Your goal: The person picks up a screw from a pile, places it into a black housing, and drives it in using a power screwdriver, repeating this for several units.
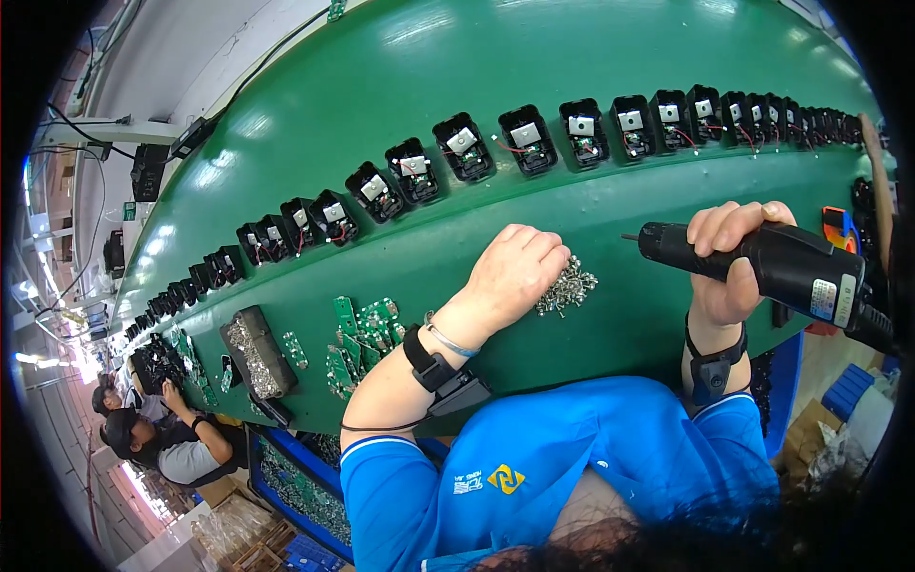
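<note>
My left hand [515, 272] is at the left edge of a loose pile of small silver screws [574, 289] on the green bench [648, 353]. Its fingers curl downward; the tips are hidden, so what they pinch cannot be made out. In my right hand [732, 255] is a black electric screwdriver [796, 269], wrapped by the fingers and held above the bench. The tool lies nearly level, its bit pointing left toward the pile and touching nothing. Beyond both hands, open black plastic housings [462, 148] with silver plates, boards and red wires stand in a curved row.
Green circuit boards [367, 334] lie left of my forearm. Past them sits a dark tray [253, 353] of small metal parts. A blue-rimmed bin [300, 448] stands below the bench edge. Two people [181, 448] work at far left. An orange-and-blue object [841, 231] lies at right.
</note>
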A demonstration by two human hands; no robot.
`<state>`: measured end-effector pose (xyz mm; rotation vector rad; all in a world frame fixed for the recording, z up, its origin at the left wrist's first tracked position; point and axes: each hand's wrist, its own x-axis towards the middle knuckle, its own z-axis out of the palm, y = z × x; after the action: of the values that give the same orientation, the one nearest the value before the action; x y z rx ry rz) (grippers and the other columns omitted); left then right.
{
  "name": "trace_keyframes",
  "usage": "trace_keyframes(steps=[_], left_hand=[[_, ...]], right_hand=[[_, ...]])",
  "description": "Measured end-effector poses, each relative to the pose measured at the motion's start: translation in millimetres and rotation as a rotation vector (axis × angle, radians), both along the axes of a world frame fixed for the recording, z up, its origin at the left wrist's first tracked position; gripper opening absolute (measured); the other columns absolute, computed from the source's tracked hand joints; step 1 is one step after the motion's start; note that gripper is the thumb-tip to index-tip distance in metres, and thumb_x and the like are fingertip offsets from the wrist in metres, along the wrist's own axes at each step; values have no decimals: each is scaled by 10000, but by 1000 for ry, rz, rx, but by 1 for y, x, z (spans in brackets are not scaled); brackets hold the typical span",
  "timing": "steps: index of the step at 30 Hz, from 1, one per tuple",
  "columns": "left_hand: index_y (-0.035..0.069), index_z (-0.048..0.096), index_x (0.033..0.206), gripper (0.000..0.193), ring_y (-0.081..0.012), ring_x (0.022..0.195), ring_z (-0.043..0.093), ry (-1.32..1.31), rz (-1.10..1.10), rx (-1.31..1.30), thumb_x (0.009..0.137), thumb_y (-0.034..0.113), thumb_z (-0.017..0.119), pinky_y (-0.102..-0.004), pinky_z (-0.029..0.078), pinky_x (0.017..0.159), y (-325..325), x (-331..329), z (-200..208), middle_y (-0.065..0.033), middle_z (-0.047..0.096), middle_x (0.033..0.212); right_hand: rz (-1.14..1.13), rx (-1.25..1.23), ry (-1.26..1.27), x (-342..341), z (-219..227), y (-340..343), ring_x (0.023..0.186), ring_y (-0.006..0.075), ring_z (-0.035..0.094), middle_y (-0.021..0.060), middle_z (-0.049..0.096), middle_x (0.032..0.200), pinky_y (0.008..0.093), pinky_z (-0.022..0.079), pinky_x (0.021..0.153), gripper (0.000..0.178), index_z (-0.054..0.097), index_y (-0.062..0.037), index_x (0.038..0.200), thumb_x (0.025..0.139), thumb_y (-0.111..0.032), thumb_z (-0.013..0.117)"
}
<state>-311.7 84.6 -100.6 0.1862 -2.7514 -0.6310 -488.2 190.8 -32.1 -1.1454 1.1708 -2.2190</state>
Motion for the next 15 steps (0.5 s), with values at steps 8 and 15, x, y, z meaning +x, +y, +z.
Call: trace_keyframes(steps=[8,15], left_hand=[[69,542,808,167,-236,752,511,-115,10,13,650,107,578,-328,409,678,5,-9,15,-57,531,823],[68,556,753,116,-240,703,500,-178,41,78,657,110,605,-324,406,620,15,-23,30,-62,512,740]], right_hand=[[-36,38,-182,-3,-10,-4,577,168,457,64,448,690,330,415,549,412,347,-66,1058,679,-59,507],[-76,33,-241,-12,-2,2,549,169,471,78,463,654,332,425,555,390,337,-43,1040,674,23,455]])
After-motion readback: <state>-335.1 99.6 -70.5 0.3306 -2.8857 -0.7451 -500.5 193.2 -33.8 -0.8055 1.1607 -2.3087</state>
